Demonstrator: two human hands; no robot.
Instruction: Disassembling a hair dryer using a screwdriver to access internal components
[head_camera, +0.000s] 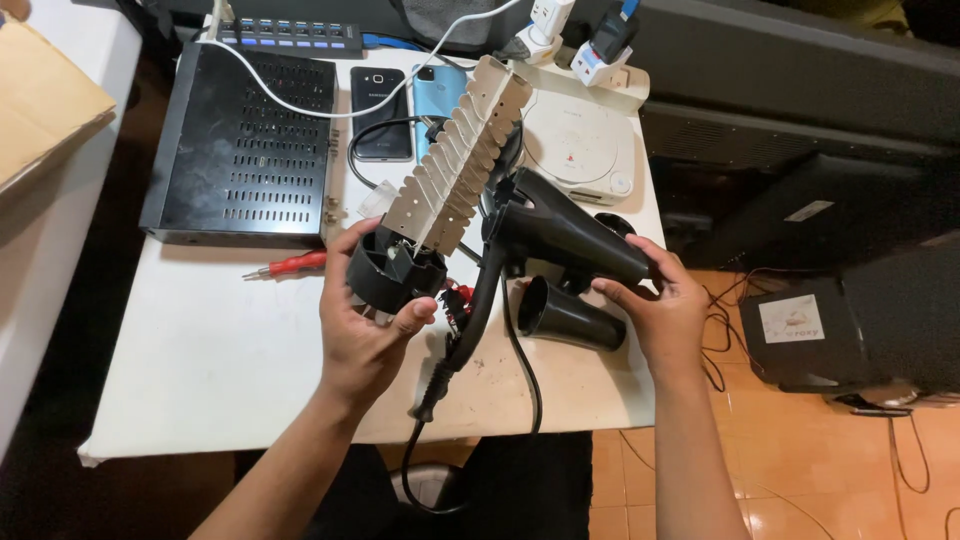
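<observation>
My left hand (365, 320) grips a black round fan housing (392, 272) from which a long beige heating-element frame with notched edges (462, 150) sticks up and away. My right hand (655, 305) holds the black hair-dryer shell (565, 235) by its barrel end. The dryer's handle and black cord (470, 320) hang down between my hands, with red wires showing near the housing. A loose black nozzle (565, 315) lies on the white table (220, 350) just under the shell.
A red-handled screwdriver (290, 265) lies left of my left hand. Behind it sits a black vented box (240, 150), two phones (380, 110), a white round disc console (580, 145), a power strip with plugs (290, 35). Black equipment (860, 320) stands on the floor at right.
</observation>
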